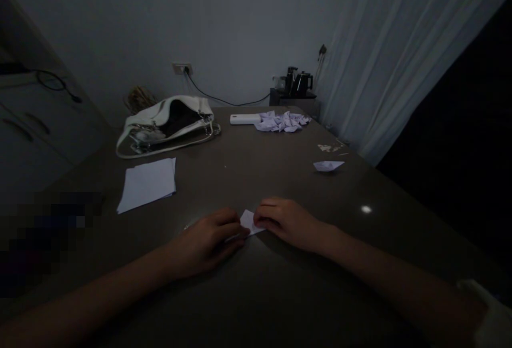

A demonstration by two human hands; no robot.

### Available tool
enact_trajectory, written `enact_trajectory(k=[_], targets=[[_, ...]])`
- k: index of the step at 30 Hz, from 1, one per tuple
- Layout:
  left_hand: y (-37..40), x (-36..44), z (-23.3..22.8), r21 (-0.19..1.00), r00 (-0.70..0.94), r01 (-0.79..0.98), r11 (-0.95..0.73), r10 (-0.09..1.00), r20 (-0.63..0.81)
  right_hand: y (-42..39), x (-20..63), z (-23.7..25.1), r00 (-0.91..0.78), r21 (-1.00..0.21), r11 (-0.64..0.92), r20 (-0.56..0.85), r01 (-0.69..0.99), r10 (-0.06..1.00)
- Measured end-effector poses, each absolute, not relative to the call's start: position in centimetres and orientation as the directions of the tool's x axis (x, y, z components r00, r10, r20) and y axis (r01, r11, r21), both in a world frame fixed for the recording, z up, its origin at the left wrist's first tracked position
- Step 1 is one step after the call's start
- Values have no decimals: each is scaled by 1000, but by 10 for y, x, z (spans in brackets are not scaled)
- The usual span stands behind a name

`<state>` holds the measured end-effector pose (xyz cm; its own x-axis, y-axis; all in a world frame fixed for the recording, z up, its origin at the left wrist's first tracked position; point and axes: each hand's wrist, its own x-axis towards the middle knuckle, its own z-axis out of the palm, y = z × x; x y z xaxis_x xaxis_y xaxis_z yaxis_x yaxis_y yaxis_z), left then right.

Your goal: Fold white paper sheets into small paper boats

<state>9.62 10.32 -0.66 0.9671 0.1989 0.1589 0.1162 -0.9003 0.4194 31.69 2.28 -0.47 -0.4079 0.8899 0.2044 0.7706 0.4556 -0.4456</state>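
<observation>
Head view shows left hand and right hand pinching a small folded paper flat on the table; firm, even fingertip pressure should crease it cleanly.

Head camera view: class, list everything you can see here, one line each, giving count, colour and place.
Table: one, dark brown, fills the foreground.
Small paper piece: one, white, between both hands.
Paper sheets: one stack, white, left of centre.
Handbag: one, cream, far left, lying open.
Folded paper boat: one, white, right side.
Pile of folded papers: one, pale, far edge.
Slim box: one, white, beside the pile.
Kettle set: dark, far stand.
Curtain: white, right.
Left hand: pressing the paper.
Right hand: pressing the paper.
</observation>
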Motion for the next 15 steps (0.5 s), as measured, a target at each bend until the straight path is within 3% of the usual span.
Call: enact_trajectory(k=[10, 15], targets=[[109, 94, -18, 88, 933, 140, -986, 161, 323, 21, 321, 3, -457, -392, 497, 196, 775, 867], [106, 95, -11, -96, 955, 50, -994, 19, 295, 20, 320, 1, -468, -387, 516, 218, 764, 857]])
